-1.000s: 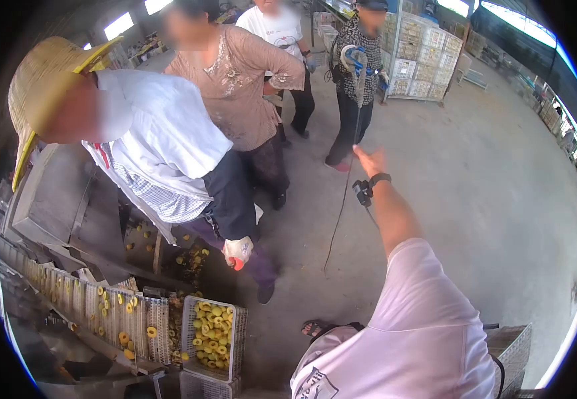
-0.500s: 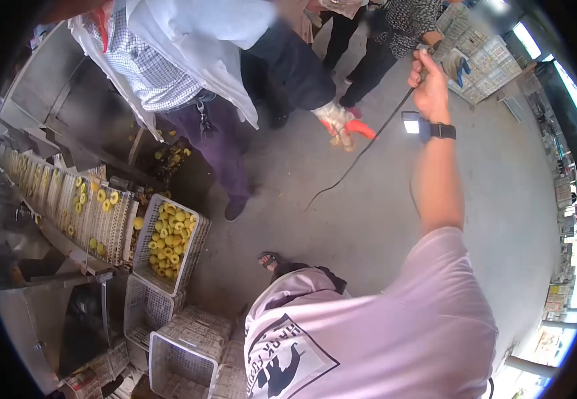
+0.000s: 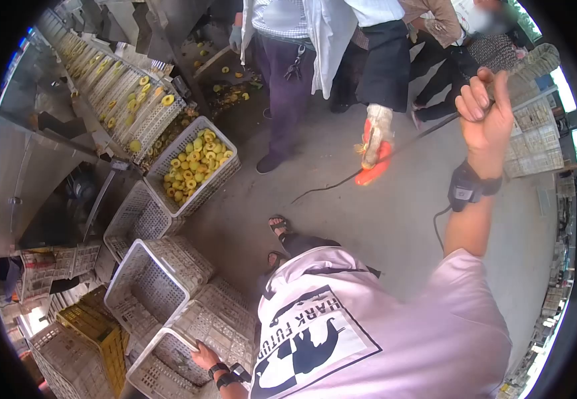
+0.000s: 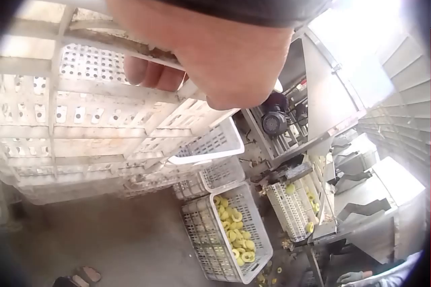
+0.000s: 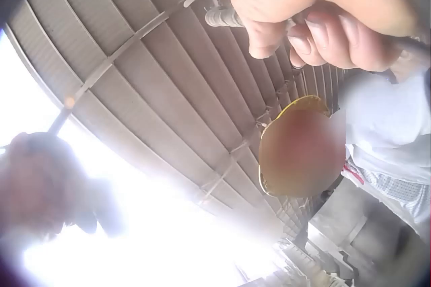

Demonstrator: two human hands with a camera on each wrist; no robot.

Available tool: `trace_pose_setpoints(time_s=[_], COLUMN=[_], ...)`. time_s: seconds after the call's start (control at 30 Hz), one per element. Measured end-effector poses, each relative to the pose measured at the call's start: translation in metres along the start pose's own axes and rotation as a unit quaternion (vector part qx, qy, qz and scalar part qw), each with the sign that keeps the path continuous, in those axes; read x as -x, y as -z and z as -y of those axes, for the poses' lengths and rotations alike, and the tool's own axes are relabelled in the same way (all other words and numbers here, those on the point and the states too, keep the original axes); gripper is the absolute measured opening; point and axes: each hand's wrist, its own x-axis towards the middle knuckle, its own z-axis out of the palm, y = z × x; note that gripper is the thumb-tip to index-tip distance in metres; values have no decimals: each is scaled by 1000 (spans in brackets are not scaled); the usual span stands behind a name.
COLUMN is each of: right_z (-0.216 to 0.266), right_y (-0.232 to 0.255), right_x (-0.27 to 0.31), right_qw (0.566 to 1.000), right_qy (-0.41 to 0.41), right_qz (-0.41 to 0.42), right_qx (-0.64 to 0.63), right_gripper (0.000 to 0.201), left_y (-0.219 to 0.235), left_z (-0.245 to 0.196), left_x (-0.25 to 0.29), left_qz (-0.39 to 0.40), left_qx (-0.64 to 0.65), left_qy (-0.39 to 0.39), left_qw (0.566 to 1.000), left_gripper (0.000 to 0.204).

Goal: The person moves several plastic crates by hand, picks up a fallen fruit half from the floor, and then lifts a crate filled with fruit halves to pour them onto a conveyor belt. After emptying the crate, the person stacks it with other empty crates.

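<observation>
My right hand [image 3: 488,120] is raised at the right of the head view, fingers curled round a long thin dark rod [image 3: 428,130]. The rod slopes down leftward to a thin tip; a pale ribbed piece [image 5: 222,18] sticks out beyond my thumb in the right wrist view. An orange-and-white glove [image 3: 376,143] on another person's hand overlaps the rod in the head view. Low down, my left hand [image 3: 207,359] grips the rim of a pale plastic crate [image 3: 172,362]. In the left wrist view its fingertips [image 4: 151,75] show through the slats of the crate.
Beside the stacked crates stands a crate [image 3: 232,159] full of cut yellow-green fruit [image 3: 195,163]. A slatted conveyor [image 3: 122,93] with fruit halves runs at the upper left. Other people stand ahead, one in purple trousers [image 3: 292,106]. Yellow crates [image 3: 92,322] stand lower left.
My right hand, first outstretched, now grips the rod. The head view has turned down and leftward, bringing the stacked crates and my left hand into view. The gloved hand has come to the rod.
</observation>
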Motion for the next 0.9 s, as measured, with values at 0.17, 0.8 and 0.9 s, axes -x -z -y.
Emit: trace_pose_setpoints(time_s=[0.17, 0.8, 0.9], right_z=[-36, -186, -191], right_y=[-40, -110, -117], right_x=[-11, -84, -83], right_qw=[998, 977, 967], right_qy=[-29, 44, 65], right_qz=[46, 22, 23], right_qx=[-22, 206, 244], right_gripper=[28, 36, 55], left_y=[17, 19, 10], left_z=[-23, -39, -26], left_x=[9, 14, 11], left_qz=[17, -33, -55], left_qx=[31, 9, -12], left_qy=[31, 60, 47], left_qw=[999, 998, 997], left_gripper=[42, 38, 36])
